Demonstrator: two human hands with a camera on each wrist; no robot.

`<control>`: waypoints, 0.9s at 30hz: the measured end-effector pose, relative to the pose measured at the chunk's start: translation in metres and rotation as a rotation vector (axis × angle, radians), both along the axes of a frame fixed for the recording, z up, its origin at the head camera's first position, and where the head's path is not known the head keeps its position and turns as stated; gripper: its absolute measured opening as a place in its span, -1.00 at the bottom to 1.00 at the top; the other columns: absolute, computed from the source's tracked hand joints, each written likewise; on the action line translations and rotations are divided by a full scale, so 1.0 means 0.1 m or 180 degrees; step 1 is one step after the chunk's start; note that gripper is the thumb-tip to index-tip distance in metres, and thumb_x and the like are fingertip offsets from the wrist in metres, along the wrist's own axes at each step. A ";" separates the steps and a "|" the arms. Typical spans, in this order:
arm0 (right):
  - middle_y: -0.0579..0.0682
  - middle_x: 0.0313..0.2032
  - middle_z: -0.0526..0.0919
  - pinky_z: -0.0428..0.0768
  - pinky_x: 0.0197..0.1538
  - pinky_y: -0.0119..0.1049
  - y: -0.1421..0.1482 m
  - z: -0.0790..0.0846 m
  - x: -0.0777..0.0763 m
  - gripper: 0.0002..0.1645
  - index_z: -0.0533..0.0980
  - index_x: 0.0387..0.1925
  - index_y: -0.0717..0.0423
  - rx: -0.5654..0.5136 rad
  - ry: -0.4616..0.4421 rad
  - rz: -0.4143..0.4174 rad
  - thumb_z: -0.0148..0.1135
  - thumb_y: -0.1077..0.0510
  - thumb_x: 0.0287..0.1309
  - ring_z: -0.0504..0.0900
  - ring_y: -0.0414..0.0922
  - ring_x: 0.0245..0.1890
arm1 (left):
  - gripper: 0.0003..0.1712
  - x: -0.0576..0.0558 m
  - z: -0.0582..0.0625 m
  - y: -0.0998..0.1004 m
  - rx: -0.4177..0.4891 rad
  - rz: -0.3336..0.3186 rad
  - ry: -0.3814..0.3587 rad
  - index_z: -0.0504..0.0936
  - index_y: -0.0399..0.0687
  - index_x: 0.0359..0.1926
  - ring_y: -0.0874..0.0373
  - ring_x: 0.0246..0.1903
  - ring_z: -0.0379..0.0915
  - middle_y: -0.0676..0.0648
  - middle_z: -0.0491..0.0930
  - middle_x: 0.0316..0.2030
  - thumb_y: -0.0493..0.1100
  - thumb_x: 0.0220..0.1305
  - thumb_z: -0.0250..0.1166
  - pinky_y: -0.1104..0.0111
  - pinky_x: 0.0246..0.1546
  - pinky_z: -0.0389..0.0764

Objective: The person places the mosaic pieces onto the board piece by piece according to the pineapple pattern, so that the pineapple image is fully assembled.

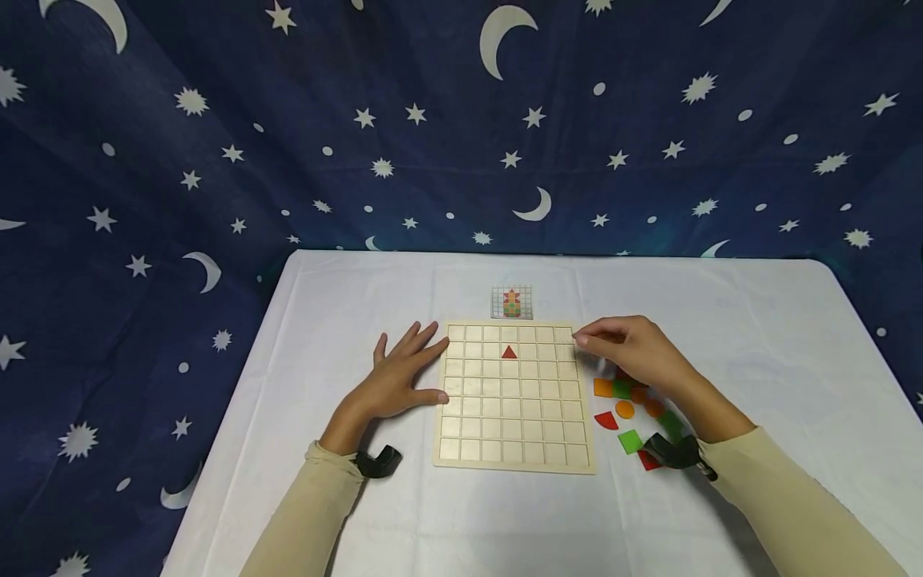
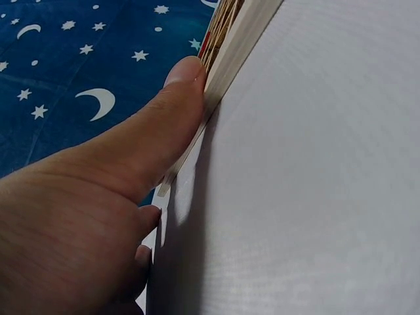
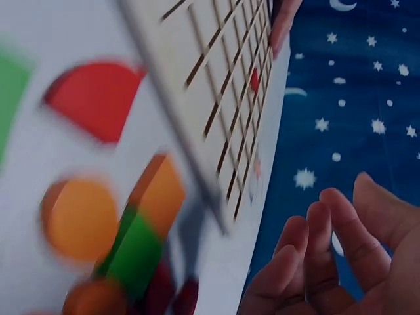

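A wooden grid board lies flat on the white table, with one red triangle in a cell near its top. My left hand rests at the board's left side with fingers spread. Its thumb presses against the board's edge in the left wrist view. By the far right corner of the board is my right hand, its fingers bent and the thumb close to the index fingertip. No piece shows between those fingers in the right wrist view.
Loose pieces lie right of the board, partly under the right forearm: a red quarter circle, an orange circle, a green square, an orange square and several others. A small pattern card sits beyond the board's far edge.
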State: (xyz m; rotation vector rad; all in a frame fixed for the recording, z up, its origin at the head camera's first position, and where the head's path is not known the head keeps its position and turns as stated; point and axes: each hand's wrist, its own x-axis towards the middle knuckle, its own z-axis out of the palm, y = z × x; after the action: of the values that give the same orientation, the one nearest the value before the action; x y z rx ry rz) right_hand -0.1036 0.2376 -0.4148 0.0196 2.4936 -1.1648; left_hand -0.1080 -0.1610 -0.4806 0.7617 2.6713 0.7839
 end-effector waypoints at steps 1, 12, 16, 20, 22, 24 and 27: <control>0.07 -0.16 0.76 0.57 -0.38 -0.25 0.06 0.02 0.03 -0.50 0.70 0.07 -0.06 0.0057 0.0026 0.0016 0.33 -0.27 0.28 0.58 0.06 -0.31 | 0.08 0.00 0.00 0.00 0.0002 -0.0002 0.0004 0.20 0.15 0.59 -0.14 0.64 -0.31 -0.05 -0.06 0.64 0.28 0.14 0.48 -0.38 0.43 -0.48; -0.11 -0.42 0.67 0.50 -0.37 -0.38 0.35 -0.15 0.21 -0.64 0.78 -0.14 -0.08 0.0433 0.0378 0.0343 0.53 -0.17 0.10 0.53 -0.12 -0.34 | 0.08 0.00 0.00 0.01 0.0004 0.0004 0.0011 0.21 0.15 0.58 -0.13 0.64 -0.32 -0.05 -0.05 0.64 0.29 0.14 0.48 -0.38 0.43 -0.48; -0.16 -0.50 0.61 0.42 -0.40 -0.39 0.39 -0.22 0.24 -0.71 0.78 -0.25 -0.14 0.0519 0.0502 0.0444 0.58 -0.15 0.02 0.49 -0.18 -0.45 | 0.07 0.01 0.01 0.01 0.0020 -0.0011 0.0023 0.21 0.16 0.58 -0.12 0.64 -0.32 -0.04 -0.05 0.64 0.29 0.15 0.47 -0.37 0.43 -0.47; -0.14 -0.51 0.56 0.39 -0.39 -0.40 0.41 -0.26 0.24 -0.72 0.77 -0.30 -0.13 0.0537 0.0508 0.0501 0.62 -0.13 -0.03 0.47 -0.20 -0.44 | 0.06 0.00 0.01 0.00 0.0046 -0.0016 0.0019 0.21 0.14 0.58 -0.13 0.64 -0.31 -0.05 -0.03 0.64 0.26 0.16 0.47 -0.37 0.44 -0.46; -0.13 -0.50 0.55 0.39 -0.38 -0.40 0.41 -0.26 0.24 -0.70 0.76 -0.31 -0.12 0.0549 0.0453 0.0504 0.63 -0.12 -0.06 0.47 -0.20 -0.42 | 0.06 0.00 0.01 0.00 0.0044 -0.0015 0.0014 0.22 0.14 0.58 -0.13 0.64 -0.31 -0.05 -0.03 0.64 0.26 0.16 0.47 -0.37 0.44 -0.46; -0.14 -0.50 0.54 0.38 -0.36 -0.40 0.40 -0.28 0.24 -0.68 0.75 -0.31 -0.11 0.0578 0.0437 0.0525 0.65 -0.13 -0.09 0.47 -0.20 -0.40 | 0.06 0.01 0.01 -0.01 0.0045 -0.0015 0.0009 0.21 0.14 0.58 -0.13 0.64 -0.31 -0.05 -0.04 0.64 0.26 0.16 0.47 -0.37 0.43 -0.46; -0.16 -0.50 0.53 0.38 -0.34 -0.39 0.40 -0.29 0.25 -0.67 0.74 -0.32 -0.11 0.0645 0.0495 0.0570 0.67 -0.10 -0.12 0.46 -0.20 -0.39 | 0.06 0.00 0.01 -0.01 0.0051 -0.0023 0.0026 0.21 0.15 0.58 -0.13 0.64 -0.31 -0.05 -0.04 0.64 0.26 0.16 0.47 -0.38 0.43 -0.46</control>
State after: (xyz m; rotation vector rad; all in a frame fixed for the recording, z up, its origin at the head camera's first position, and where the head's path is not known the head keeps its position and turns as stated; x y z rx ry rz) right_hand -0.0782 0.2772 -0.4442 -0.2429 2.6752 -0.8687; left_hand -0.1075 -0.1616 -0.4799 0.7793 2.6711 0.8031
